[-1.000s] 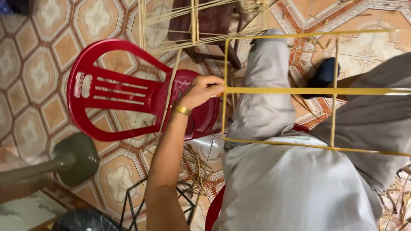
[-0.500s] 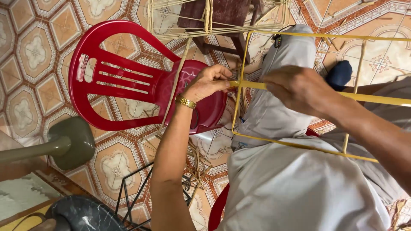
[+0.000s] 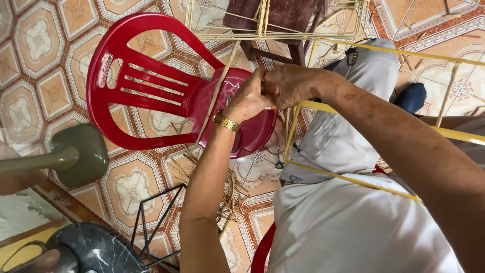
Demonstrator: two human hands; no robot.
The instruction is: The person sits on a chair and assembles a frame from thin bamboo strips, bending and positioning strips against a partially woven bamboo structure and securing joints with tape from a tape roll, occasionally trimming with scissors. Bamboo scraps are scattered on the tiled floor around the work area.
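Patterned floor tiles [image 3: 35,45] in orange and cream form the background. Nearest the camera, the person's pale grey clothing fills the lower right, and a black wire stand [image 3: 151,227] sits at lower left. Above the lap, the left hand [image 3: 247,98], wearing a gold wristwatch [image 3: 226,121], and the right hand [image 3: 290,83] meet, touching each other. Both are closed on one corner joint of a yellow bamboo-strip frame [image 3: 353,177], whose rails extend rightward and downward from the hands. Loose strips [image 3: 230,194] lie below on the floor. Behind the hands stands a red plastic chair [image 3: 146,91]; farther off, a dark wooden stool [image 3: 283,20].
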